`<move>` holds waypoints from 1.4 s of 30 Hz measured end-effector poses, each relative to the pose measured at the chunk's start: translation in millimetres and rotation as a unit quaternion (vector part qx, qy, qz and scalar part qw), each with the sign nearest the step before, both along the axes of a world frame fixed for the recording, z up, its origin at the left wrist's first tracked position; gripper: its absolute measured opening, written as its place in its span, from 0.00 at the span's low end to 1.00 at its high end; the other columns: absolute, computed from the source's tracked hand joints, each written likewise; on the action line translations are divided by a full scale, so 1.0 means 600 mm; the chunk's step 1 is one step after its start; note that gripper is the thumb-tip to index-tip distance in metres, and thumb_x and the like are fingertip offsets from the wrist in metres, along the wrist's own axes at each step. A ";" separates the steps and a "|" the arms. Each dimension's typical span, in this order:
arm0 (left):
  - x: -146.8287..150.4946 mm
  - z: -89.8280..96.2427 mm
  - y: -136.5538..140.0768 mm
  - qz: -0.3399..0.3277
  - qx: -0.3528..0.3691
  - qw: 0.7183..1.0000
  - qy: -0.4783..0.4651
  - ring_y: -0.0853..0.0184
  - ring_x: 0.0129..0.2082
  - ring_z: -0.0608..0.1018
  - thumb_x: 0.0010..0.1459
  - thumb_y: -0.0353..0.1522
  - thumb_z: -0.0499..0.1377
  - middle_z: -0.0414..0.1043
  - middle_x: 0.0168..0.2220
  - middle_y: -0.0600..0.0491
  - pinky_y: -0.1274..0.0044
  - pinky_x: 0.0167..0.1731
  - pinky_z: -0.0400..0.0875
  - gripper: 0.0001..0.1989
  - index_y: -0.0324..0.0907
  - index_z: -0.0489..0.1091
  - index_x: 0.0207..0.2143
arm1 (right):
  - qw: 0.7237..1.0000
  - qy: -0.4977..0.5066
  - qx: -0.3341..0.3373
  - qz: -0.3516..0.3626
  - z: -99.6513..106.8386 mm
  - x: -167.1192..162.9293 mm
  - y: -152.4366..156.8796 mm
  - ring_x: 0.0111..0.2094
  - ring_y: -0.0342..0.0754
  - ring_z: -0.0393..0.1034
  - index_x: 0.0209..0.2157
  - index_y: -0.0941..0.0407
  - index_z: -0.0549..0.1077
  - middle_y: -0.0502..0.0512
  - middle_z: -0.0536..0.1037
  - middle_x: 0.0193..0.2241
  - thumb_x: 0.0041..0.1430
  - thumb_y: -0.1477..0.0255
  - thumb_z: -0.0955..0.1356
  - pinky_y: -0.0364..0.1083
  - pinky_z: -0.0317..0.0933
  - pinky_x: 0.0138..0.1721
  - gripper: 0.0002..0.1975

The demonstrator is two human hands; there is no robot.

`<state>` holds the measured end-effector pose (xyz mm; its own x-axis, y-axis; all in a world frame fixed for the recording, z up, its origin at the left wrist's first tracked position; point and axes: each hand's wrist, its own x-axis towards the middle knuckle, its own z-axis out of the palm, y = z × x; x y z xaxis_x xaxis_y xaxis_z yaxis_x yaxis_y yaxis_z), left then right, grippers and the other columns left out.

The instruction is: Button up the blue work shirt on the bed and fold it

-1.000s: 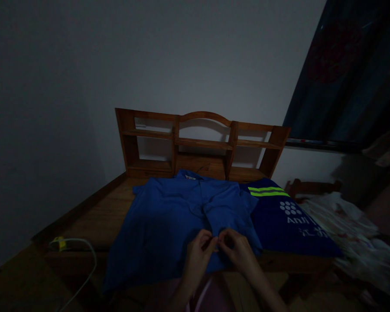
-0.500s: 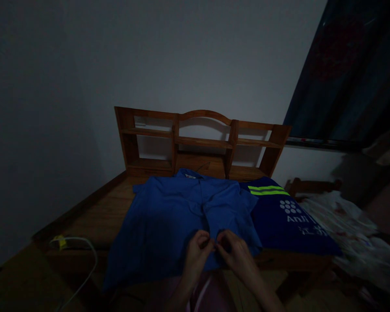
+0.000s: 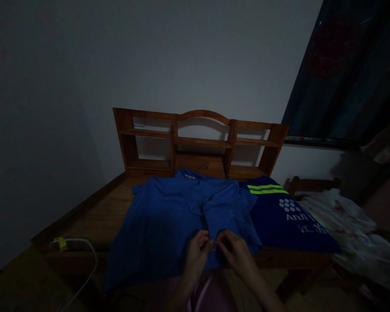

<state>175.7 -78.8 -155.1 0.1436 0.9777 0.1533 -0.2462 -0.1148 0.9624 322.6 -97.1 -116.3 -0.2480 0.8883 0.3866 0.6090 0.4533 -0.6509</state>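
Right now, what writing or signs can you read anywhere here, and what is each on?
"Anli": white letters, cut off at the end, on the dark blue garment, under a white dot logo.
White characters below that: too blurred to read.
Collar label on the blue shirt: too small to read.

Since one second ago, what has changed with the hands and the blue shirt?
Very little. Both hands, left hand and right hand, keep their pinching grip on the blue shirt at its front opening near the hem, having slid slightly down toward the person. Shirt, dark blue garment and wooden shelf stayed.
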 end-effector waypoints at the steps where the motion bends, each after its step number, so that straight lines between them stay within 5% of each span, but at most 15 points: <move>1: 0.000 -0.001 0.000 0.003 0.002 1.000 0.007 0.64 0.34 0.75 0.53 0.36 0.58 0.71 0.31 0.49 0.73 0.35 0.72 0.15 0.36 0.63 0.40 | 1.000 -0.003 0.002 -0.001 -0.001 0.000 0.000 0.33 0.44 0.66 0.33 0.56 0.67 0.50 0.70 0.32 0.61 0.75 0.62 0.42 0.57 0.36 0.04; 12: 0.002 -0.005 0.002 0.009 0.005 1.000 0.021 0.65 0.32 0.76 0.53 0.34 0.58 0.72 0.30 0.50 0.76 0.33 0.70 0.14 0.36 0.63 0.39 | 1.000 -0.001 0.006 -0.007 0.006 -0.004 -0.007 0.34 0.44 0.66 0.34 0.56 0.66 0.52 0.69 0.32 0.62 0.75 0.59 0.43 0.56 0.38 0.06; 25: 0.003 0.010 -0.014 0.025 0.022 0.997 0.069 0.66 0.39 0.75 0.52 0.38 0.60 0.72 0.36 0.49 0.77 0.41 0.67 0.17 0.39 0.66 0.41 | 0.977 0.189 -0.097 -0.035 -0.031 0.002 0.020 0.25 0.42 0.62 0.30 0.59 0.69 0.51 0.69 0.24 0.57 0.61 0.64 0.40 0.54 0.26 0.15; 33: -0.004 0.007 -0.005 -0.017 0.032 0.997 0.065 0.66 0.34 0.75 0.49 0.35 0.62 0.72 0.32 0.49 0.77 0.34 0.68 0.13 0.37 0.66 0.36 | 0.924 0.308 -0.227 -0.015 -0.038 0.000 0.029 0.14 0.38 0.53 0.26 0.60 0.67 0.45 0.62 0.14 0.48 0.57 0.68 0.39 0.47 0.17 0.19; 42: -0.011 0.008 0.005 -0.031 0.021 0.995 0.088 0.72 0.23 0.70 0.47 0.34 0.62 0.67 0.27 0.55 0.82 0.23 0.67 0.12 0.39 0.65 0.32 | 0.906 0.328 -0.268 0.010 -0.048 0.008 0.038 0.13 0.38 0.53 0.26 0.61 0.68 0.45 0.63 0.12 0.47 0.58 0.69 0.39 0.47 0.16 0.18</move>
<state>169.3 -75.8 -150.2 0.2312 0.9596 0.1604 -0.0816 -0.1452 0.9860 327.6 -74.3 -145.2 -0.1397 0.9898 -0.0283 0.0069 -0.0276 -0.9996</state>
